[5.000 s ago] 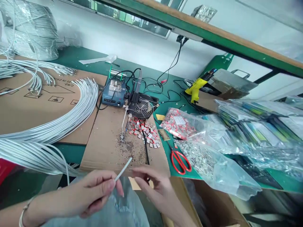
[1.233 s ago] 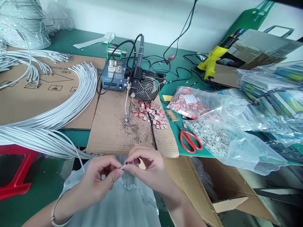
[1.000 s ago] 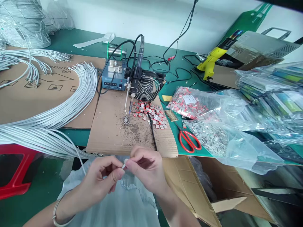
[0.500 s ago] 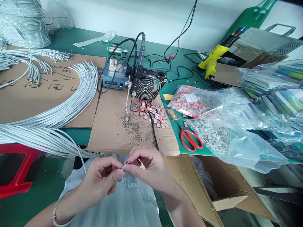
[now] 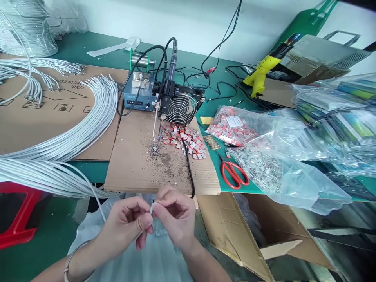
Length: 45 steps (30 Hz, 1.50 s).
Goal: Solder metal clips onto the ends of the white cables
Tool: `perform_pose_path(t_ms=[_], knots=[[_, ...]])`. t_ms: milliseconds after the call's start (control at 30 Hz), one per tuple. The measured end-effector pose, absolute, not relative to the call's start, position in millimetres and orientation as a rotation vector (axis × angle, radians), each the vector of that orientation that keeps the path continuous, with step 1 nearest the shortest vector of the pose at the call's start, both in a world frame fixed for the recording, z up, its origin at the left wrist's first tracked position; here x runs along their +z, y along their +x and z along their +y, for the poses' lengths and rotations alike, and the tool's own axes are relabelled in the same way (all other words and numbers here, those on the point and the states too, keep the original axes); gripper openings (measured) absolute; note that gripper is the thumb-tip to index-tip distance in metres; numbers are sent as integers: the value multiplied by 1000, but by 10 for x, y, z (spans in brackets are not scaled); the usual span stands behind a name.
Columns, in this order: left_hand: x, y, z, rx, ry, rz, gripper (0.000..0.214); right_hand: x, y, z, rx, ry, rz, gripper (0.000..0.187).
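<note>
My left hand (image 5: 126,225) pinches the end of a thin white cable (image 5: 151,207) between thumb and forefinger, low in the middle of the view. My right hand (image 5: 173,214) meets it from the right, its thumb and forefinger closed on the cable's tip. The cable runs back under my left hand towards a loop (image 5: 96,196) from the bundle of white cables (image 5: 58,152). Both hands hover in front of the cardboard mat (image 5: 138,164), over my lap.
A mounted soldering iron (image 5: 164,98), fan (image 5: 180,107) and blue station (image 5: 138,98) stand behind the mat. Red-and-silver small parts (image 5: 185,139) lie beside red scissors (image 5: 233,172). Plastic bags (image 5: 264,168) fill the right; a yellow hot-air gun (image 5: 260,74) lies behind. An open carton (image 5: 235,231) sits below.
Five seconds ago my left hand alone held the cable end up; since then both hands have closed on its tip. Over the last second they only shift slightly.
</note>
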<state>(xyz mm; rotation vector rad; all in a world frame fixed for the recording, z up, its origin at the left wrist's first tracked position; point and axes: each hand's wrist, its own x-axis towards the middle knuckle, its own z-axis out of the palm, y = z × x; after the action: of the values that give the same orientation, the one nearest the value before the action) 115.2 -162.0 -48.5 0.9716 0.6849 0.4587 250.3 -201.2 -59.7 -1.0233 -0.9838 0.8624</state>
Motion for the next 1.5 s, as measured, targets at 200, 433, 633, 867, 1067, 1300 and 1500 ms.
perform_pose_path(t_ms=[200, 433, 633, 867, 1067, 1300, 1500], knots=[[-584, 1178, -1605, 424, 880, 625, 35, -651, 2432, -2009, 821, -1036, -923, 21], [-645, 1234, -1588, 382, 803, 600, 36, -713, 2515, -1999, 459, -1102, -1153, 14], [-545, 1219, -1562, 394, 882, 737, 38, -614, 2812, -2041, 104, -1156, -1678, 26], [-401, 1039, -1386, 533, 1061, 981, 28, -397, 3727, -1730, -57, -1912, -1660, 15], [-377, 998, -1184, 572, 1163, 1073, 25, -405, 4016, -1419, 3, -1938, -1936, 11], [-234, 1174, -767, 339, 1419, 1003, 20, -401, 4059, -1357, 16, -1818, -2037, 18], [-72, 1490, -342, 183, 1549, 976, 17, -450, 3865, -1288, 571, -1594, -1737, 11]])
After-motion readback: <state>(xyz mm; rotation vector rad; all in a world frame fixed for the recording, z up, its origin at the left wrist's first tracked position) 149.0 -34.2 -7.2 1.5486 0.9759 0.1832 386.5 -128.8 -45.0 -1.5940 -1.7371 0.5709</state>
